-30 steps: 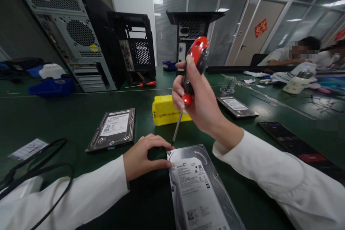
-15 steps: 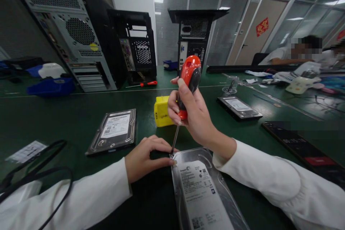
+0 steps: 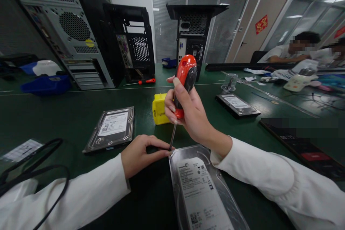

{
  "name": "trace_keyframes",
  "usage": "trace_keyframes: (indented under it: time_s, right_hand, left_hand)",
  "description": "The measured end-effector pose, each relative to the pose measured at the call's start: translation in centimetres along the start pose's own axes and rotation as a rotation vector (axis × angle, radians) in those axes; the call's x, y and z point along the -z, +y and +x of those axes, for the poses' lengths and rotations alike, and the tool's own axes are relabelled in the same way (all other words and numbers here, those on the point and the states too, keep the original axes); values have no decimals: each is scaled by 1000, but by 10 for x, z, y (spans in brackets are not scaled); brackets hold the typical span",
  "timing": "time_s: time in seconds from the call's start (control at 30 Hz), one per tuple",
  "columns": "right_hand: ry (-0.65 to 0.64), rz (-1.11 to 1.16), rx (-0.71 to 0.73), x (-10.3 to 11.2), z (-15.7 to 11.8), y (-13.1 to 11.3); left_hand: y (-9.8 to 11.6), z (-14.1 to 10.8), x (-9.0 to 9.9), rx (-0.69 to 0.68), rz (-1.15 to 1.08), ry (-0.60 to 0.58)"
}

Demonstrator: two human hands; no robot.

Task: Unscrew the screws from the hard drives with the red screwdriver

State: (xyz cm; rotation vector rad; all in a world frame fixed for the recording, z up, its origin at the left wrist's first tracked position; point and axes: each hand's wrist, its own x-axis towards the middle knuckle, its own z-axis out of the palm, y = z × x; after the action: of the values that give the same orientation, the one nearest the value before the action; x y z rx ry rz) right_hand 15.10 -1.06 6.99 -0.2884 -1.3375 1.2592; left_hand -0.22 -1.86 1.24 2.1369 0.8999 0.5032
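Observation:
My right hand (image 3: 192, 113) is wrapped round the handle of a red and black screwdriver (image 3: 185, 75). Its shaft slants down to the upper left corner of a silver hard drive (image 3: 201, 190) with a white label. At that corner my left hand (image 3: 144, 152) has thumb and fingers pinched together around the screwdriver's tip. Anything small between those fingertips is too hidden to make out. Behind my right hand stands a yellow box (image 3: 159, 109), partly covered by it.
A second hard drive (image 3: 111, 127) lies left, a third (image 3: 237, 105) right, near a clear cup (image 3: 230, 82). Computer cases (image 3: 191, 36) stand at the back. Black cables (image 3: 35, 169) are at left, a phone (image 3: 302, 147) at right. People sit far right.
The left thumb has drawn back from the drive's top face to its corner, closer to the fingertips. The whole view has shifted slightly.

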Motion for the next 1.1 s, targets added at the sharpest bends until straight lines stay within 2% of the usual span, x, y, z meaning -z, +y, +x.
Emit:
trace_keyframes:
  time_s: [0.2,0.4,0.53,0.63,0.87,0.97,1.1]
  right_hand:
    - [12,-11,-10,0,-1,0]
    - [-23,9,-28,0,0,-2]
    - [19,-233,69,5,3,-10]
    - [-16,-392,105,6,3,-19]
    - [-90,-522,249,0,1,-39]
    - [-113,-580,232,2,1,-45]
    - [-137,-497,184,5,3,-51]
  left_hand:
    - [1,-1,-3,-20,44,45]
    - [8,-4,-5,-112,312,125]
    - [9,-5,-4,-119,349,115]
    - [8,-4,-4,-124,354,120]
    - [6,-4,-9,-117,319,179]
    - [8,-5,-11,-84,374,204]
    - [11,-6,-12,-40,424,241]
